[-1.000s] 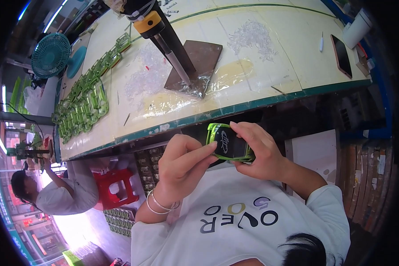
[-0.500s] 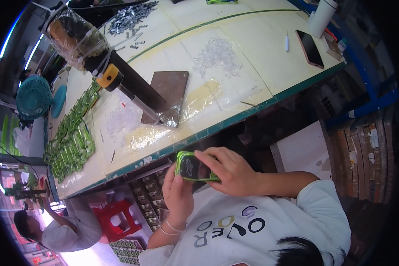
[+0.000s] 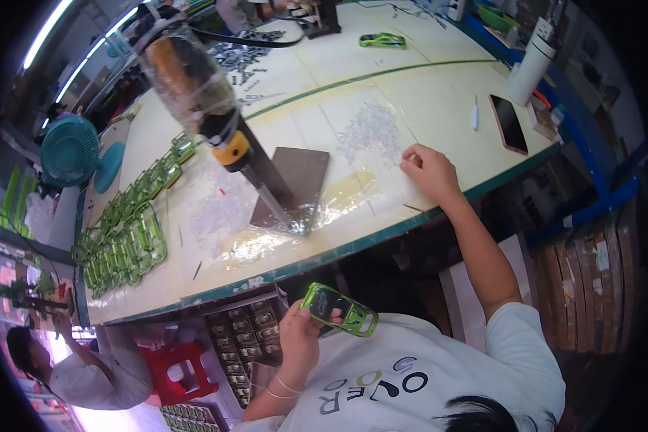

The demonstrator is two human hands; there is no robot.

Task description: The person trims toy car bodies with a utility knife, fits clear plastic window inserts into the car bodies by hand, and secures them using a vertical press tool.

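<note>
My left hand [image 3: 299, 340] grips a bright green toy car body [image 3: 358, 319] with dark glossy panels, in front of the table's near edge. Its fingers close around one end; the other end, with an open window, sticks out to the right. My right hand [image 3: 430, 173] is over the table at the right edge of a pile of small clear plastic pieces [image 3: 369, 131]. Its thumb and fingers are curled together in a pinch, and whatever lies between the tips is too small to make out.
A plastic-wrapped tool with a yellow collar [image 3: 230, 150] stands over a brown plate [image 3: 302, 173]. Several green car bodies [image 3: 122, 248] lie at left, another green car [image 3: 383, 41] at the back. A phone [image 3: 507, 124], white screwdriver [image 3: 475, 115] and white bottle [image 3: 531, 68] are at right.
My right hand has let go of the car body and reached up and right to the clear pieces. My left hand keeps the car, now lower and tilted. The view has shifted slightly.
</note>
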